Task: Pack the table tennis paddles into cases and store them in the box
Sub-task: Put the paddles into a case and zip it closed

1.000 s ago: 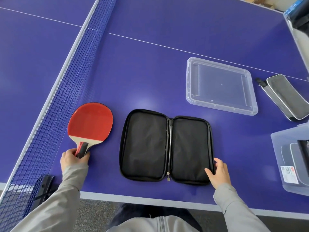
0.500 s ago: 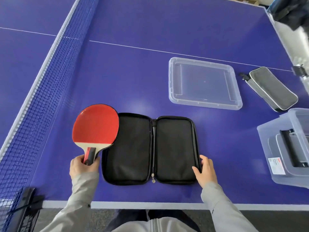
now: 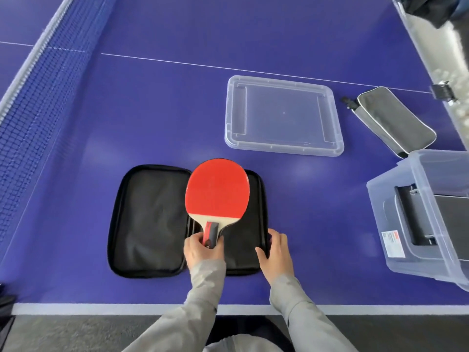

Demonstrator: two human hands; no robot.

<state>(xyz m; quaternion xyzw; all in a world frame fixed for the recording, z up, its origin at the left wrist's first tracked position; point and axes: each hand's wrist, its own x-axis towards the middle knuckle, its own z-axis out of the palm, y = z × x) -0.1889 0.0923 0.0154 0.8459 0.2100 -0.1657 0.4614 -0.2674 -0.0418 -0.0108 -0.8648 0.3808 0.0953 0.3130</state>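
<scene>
A black paddle case (image 3: 149, 219) lies unzipped and spread flat near the table's front edge. My left hand (image 3: 203, 250) grips the handle of a red-faced paddle (image 3: 217, 190), which is over the case's right half and covers most of it. My right hand (image 3: 275, 252) holds the case's right edge near its front corner, thumb inside the rim. A clear plastic box (image 3: 421, 224) at the right holds dark cases. Its clear lid (image 3: 283, 115) lies flat behind the open case.
A grey zipped case (image 3: 396, 120) lies at the back right between the lid and the box. The blue net (image 3: 33, 97) runs along the left side. The table's white front edge (image 3: 127, 308) is close to my body.
My left hand has carried the paddle rightward from beside the case's left edge to above its right half. My right hand has stayed on the case's right edge.
</scene>
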